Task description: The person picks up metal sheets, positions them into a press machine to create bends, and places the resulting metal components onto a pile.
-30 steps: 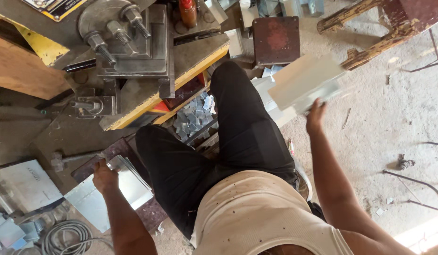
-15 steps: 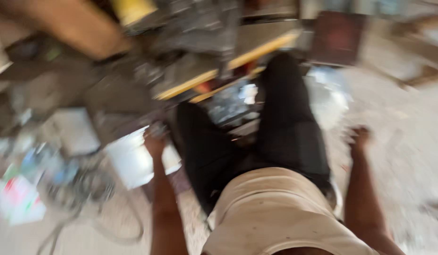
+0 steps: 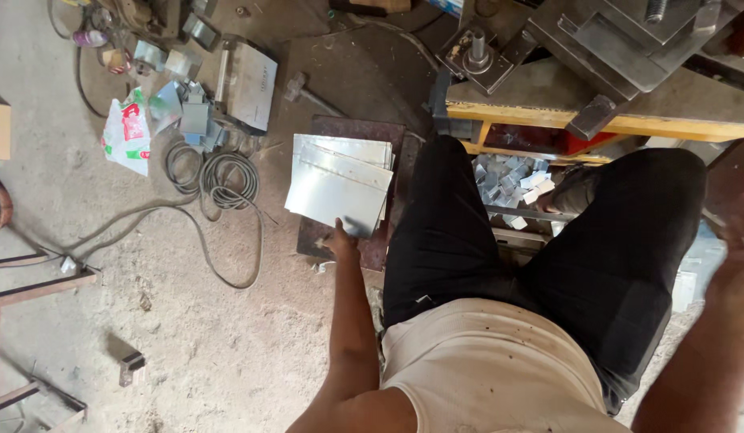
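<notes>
Dusty concrete floor (image 3: 187,337) in daylight, coiled cable (image 3: 219,176) lying loose, yellow-edged workbench (image 3: 596,120) above.

- Stack of flat, shiny silver sheet-metal plates (image 3: 338,186): smooth, bright, reflective.
- Dark rusty-brown metal slab (image 3: 352,128) under them: dull, matt.
- Coiled grey cable (image 3: 219,178): matt, rubbery-looking.
- Dusty grey concrete floor (image 3: 187,337): rough, gritty.
- Yellow-painted wooden bench edge (image 3: 652,124): worn.
- Black trousers (image 3: 468,232): matt cloth.

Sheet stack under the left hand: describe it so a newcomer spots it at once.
Start at the yellow-edged workbench, then drop to the floor beside the person's dark trouser leg. On a rusty brown plate lies the sheet stack, left hand at its near edge: flat, shiny, rectangular.
</notes>
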